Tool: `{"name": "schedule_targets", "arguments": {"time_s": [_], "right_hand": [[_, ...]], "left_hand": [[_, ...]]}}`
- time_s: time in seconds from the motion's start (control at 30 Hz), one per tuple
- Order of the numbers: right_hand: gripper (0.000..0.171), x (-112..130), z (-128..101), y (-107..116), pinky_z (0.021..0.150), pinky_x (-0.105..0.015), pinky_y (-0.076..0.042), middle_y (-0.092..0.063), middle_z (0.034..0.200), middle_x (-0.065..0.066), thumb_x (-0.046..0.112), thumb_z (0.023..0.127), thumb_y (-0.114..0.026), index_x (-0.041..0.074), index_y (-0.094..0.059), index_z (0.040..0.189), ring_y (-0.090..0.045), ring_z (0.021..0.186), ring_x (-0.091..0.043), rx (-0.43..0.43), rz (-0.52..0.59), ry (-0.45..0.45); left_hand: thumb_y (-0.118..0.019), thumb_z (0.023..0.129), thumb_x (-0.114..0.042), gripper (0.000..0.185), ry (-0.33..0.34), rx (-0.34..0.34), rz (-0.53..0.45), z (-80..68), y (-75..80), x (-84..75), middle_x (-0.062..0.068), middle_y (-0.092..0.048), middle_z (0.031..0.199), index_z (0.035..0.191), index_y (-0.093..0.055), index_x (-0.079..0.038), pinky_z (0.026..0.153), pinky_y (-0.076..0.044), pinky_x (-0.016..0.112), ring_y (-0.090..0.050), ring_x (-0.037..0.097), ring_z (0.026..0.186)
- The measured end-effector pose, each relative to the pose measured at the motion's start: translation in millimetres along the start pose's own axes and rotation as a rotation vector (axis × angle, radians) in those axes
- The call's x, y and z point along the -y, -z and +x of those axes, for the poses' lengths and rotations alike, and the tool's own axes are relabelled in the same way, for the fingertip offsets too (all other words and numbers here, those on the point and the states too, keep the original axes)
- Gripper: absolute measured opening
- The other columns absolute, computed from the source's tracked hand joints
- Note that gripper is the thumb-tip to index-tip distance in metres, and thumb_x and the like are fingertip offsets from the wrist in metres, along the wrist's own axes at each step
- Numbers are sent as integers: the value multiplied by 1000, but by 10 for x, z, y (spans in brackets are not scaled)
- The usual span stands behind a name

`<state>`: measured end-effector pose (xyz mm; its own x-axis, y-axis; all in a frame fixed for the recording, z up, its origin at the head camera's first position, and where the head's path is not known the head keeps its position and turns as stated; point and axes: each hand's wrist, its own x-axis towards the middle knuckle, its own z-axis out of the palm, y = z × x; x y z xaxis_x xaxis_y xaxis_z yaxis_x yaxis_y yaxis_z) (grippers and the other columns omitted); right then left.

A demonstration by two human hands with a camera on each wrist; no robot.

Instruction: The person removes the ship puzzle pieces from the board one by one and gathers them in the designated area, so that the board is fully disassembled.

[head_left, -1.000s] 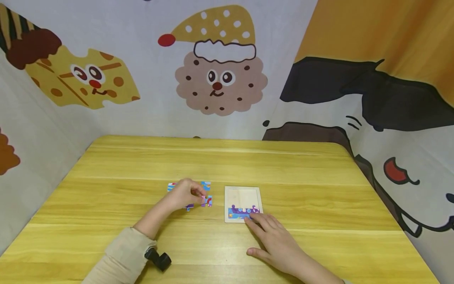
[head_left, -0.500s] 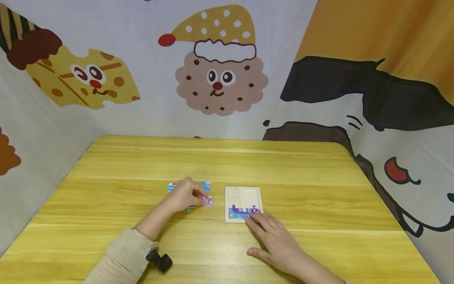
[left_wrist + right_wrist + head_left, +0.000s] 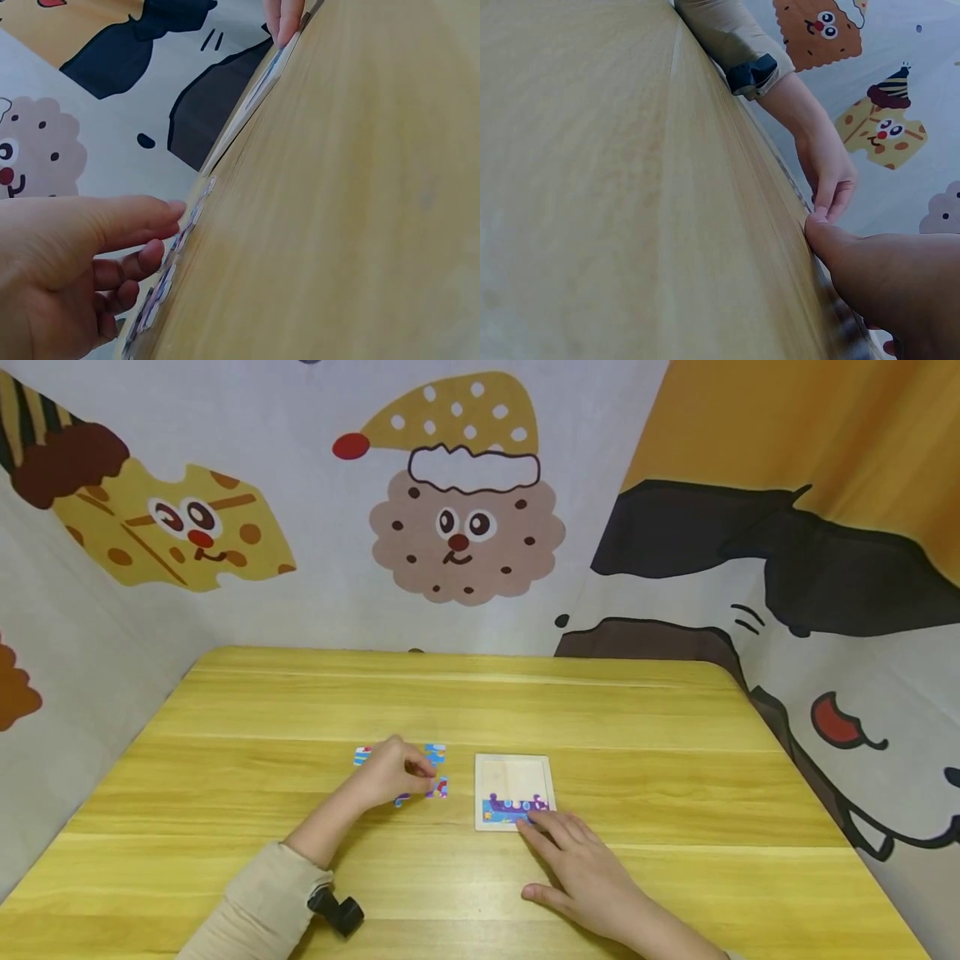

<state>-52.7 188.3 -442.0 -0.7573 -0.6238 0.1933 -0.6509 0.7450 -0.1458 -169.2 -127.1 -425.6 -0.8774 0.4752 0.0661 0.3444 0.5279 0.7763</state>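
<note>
Left hand (image 3: 393,770) — grip indeterminable here — is partly covering the puzzle pieces (image 3: 437,752); right hand (image 3: 587,874), fingers extended, is resting on the puzzle board (image 3: 516,774).

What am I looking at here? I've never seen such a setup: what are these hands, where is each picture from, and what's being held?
No machine is at work: these are a person's two bare hands. The wide picture comes from a camera on the head; the two tilted ones come from cameras on the wrists. The black device at the left sleeve is probably one of those.

On the wood-grain table lies a shallow puzzle tray, its near part filled with jigsaw pieces. Left of it are loose jigsaw pieces. The left hand has its fingertips at these; whether it pinches one is hard to tell. The right hand rests its fingertips on the tray's near right part, gripping nothing.
</note>
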Motion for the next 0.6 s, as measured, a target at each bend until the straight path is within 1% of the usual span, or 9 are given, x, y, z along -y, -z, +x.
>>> {"name": "schedule_targets", "arguments": {"time_s": [0.07, 0.17, 0.23, 0.33, 0.47, 0.53, 0.6], "right_hand": [[75, -1, -1, -5, 107, -51, -27, -40, 145, -11, 61, 90, -49, 9, -43, 144, -37, 132, -31, 0, 2, 0], [75, -3, 1, -3, 107, -51, -27, -40, 145, -11, 61, 90, -50, 8, -43, 144, -36, 132, -31, -1, 3, 2], [75, 0, 3, 4, 107, -51, -27, -41, 145, -11, 61, 90, -50, 8, -43, 144, -36, 132, -31, 1, 4, 1], [75, 8, 3, 12, 107, -50, -27, -40, 145, -11, 61, 90, -50, 8, -43, 144, -36, 132, -31, 9, 5, -3], [75, 19, 4, 18, 107, -50, -27, -41, 145, -11, 61, 90, -49, 8, -43, 144, -36, 133, -32, 18, 9, -9], [75, 20, 6, 18, 107, -50, -27, -40, 145, -11, 61, 90, -49, 9, -43, 144, -36, 133, -31, 23, 9, -12], [75, 19, 8, 15, 107, -50, -26, -40, 145, -11, 61, 90, -48, 9, -43, 144, -36, 133, -31, 27, 10, -14]], "left_hand": [[-79, 78, -8, 5, 1, -5, -28, 5, -4, -11, -6, -65, 73, 81, -75, -8, 60, -51, 27, -60, 12, 67], [-80, 77, -9, 8, -19, -21, -40, 13, -19, -46, -4, -66, 75, 83, -76, -7, 60, -51, 27, -59, 13, 67], [-81, 76, -10, 10, -17, -34, -35, 10, -35, -87, -4, -65, 78, 84, -76, -7, 60, -52, 27, -59, 13, 70], [-82, 76, -13, 12, -14, -48, -14, 9, -78, -153, -6, -64, 81, 86, -76, -9, 63, -50, 28, -55, 14, 78], [-82, 76, -16, 14, -83, -57, 19, 33, -168, -226, -12, -63, 77, 87, -76, -11, 66, -42, 31, -48, 19, 80], [-83, 75, -15, 16, -129, -61, 17, 45, -218, -257, -14, -63, 75, 88, -76, -10, 67, -40, 32, -49, 21, 79], [-83, 74, -14, 18, -160, -66, 17, 50, -269, -283, -14, -63, 75, 90, -76, -9, 67, -40, 32, -49, 22, 78]]}}
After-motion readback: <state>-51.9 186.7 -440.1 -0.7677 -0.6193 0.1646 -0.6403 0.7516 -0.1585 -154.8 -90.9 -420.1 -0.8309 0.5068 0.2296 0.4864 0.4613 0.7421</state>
